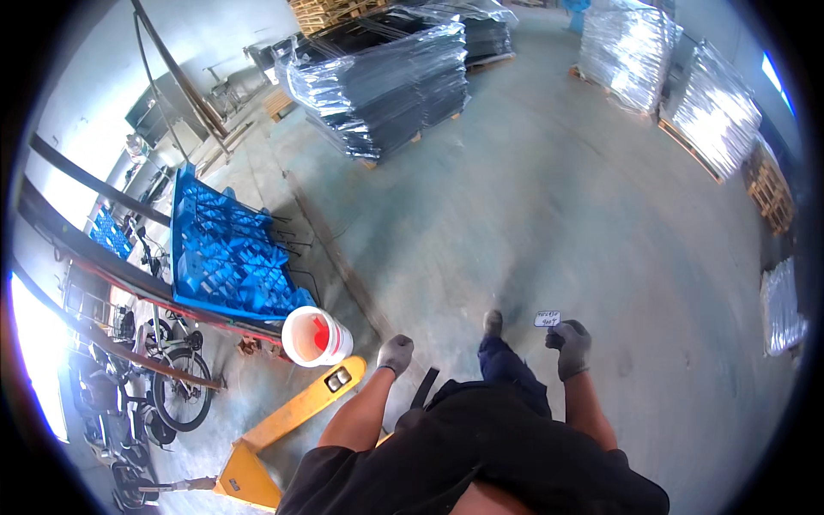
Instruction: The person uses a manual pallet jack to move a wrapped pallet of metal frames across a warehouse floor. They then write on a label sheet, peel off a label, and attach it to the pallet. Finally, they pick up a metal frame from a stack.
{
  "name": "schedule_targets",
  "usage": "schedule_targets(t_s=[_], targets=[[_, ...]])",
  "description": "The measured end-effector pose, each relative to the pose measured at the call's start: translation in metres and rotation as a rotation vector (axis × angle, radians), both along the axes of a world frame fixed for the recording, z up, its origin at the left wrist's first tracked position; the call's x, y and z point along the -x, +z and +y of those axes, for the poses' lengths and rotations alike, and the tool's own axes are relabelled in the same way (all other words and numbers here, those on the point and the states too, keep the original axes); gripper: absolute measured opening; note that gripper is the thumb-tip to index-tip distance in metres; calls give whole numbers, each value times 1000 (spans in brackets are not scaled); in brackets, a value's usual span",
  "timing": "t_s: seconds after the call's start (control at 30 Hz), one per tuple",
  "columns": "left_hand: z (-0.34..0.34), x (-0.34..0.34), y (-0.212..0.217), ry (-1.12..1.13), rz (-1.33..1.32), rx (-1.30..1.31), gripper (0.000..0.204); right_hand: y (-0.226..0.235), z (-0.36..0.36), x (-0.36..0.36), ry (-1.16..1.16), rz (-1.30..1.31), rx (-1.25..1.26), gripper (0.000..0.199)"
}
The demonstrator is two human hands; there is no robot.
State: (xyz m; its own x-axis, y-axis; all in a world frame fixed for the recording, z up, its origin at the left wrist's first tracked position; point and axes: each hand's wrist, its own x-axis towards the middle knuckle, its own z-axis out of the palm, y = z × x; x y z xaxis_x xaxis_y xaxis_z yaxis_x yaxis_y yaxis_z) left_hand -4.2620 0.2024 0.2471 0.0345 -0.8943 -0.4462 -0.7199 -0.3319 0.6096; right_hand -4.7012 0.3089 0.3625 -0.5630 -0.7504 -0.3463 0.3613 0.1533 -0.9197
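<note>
My right hand (574, 350), in a grey work glove, pinches a small white card (547, 318) by its edge. Dark handwriting and a dark border mark the card, which is held out over the floor. On the other side, my left hand (395, 354) wears a matching glove and is curled closed, with nothing showing in it. Between the two hands, one dark shoe (492, 324) is stepped forward below navy trousers. Just left of my left hand are a white bucket (342, 344) with something red inside and the fork of a yellow pallet jack (296, 409).
Blue plastic pallets (225, 245) stand at left, near parked bicycles (183, 390) and a brown metal post (184, 81). Film-wrapped dark stacks (390, 90) sit on wooden pallets ahead. Along the right are wrapped loads (625, 53), a wooden pallet (770, 189) and a wrapped bundle (781, 307).
</note>
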Motion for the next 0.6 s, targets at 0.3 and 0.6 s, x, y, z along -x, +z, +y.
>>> schedule_targets(t_s=[0.3,0.6], targets=[[-152,-21,-76,-476,-434,-218,41,-11,-397,-17,307,-78,141,12],[-284,-34,-99,640,132,-253,32,30,-742,-99,570,-75,256,14]])
